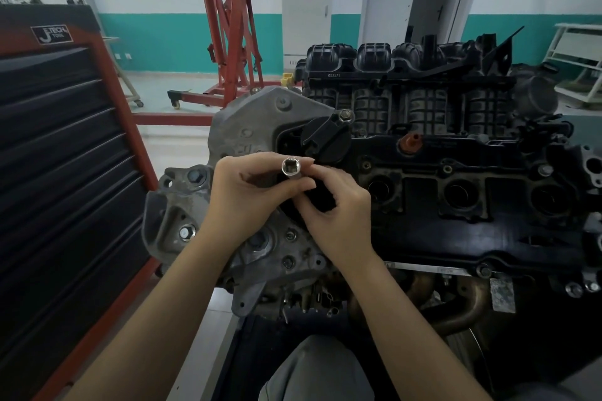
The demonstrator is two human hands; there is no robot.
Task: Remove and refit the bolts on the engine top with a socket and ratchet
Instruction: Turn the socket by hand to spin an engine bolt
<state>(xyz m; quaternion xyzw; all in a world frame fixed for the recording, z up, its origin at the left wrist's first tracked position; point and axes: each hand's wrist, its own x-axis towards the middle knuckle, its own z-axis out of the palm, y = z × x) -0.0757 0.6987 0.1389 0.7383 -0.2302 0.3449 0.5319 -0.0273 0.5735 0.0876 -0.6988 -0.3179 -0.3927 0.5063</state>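
A chrome socket points its square drive hole up at me, held over the left end of the black engine top cover. My left hand grips its body with thumb and fingers. My right hand pinches the socket's right side with its fingertips. A bolt stands beside the black oil filler cap. Small cover bolts sit along the cover's rim. No ratchet is in view.
A black and red tool cabinet stands close on the left. A red engine crane and a grey control box are behind. The black intake manifold runs along the engine's far side. My knee is below.
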